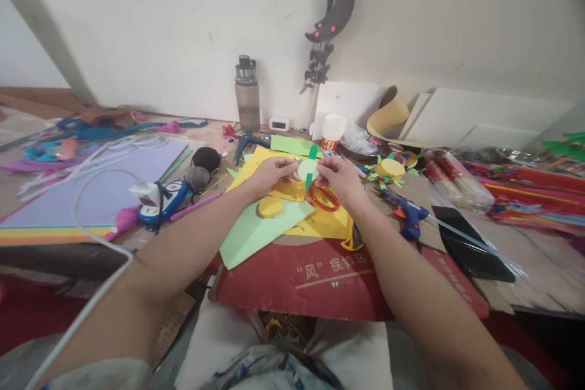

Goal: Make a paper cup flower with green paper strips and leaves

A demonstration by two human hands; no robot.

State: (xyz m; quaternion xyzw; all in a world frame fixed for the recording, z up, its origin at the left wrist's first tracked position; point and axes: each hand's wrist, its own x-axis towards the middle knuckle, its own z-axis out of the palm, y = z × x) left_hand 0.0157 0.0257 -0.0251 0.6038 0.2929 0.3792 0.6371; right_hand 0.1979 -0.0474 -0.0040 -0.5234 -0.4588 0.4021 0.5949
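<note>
Between my two hands is a pale green paper disc [308, 169] with darker green strips sticking out above and below it. My left hand [275, 173] pinches its left edge, and my right hand [339, 177] grips the right edge. Just below the right fingers lies a red ring-shaped thing [329, 200], on yellow paper [315, 228]. A yellow disc [270, 207] rests on a light green sheet [256, 231] in front of my left hand. By my right wrist is a yellow-and-black tool [353, 239], partly hidden by the forearm.
Under the papers lies a red board [292, 286]. To the right are a blue glue gun [412, 219], a black phone [473, 244] and a yellow disc with green tabs [390, 167]. A bottle [247, 97] and a paper cup [333, 133] stand behind. A white cable [105, 283] crosses the left.
</note>
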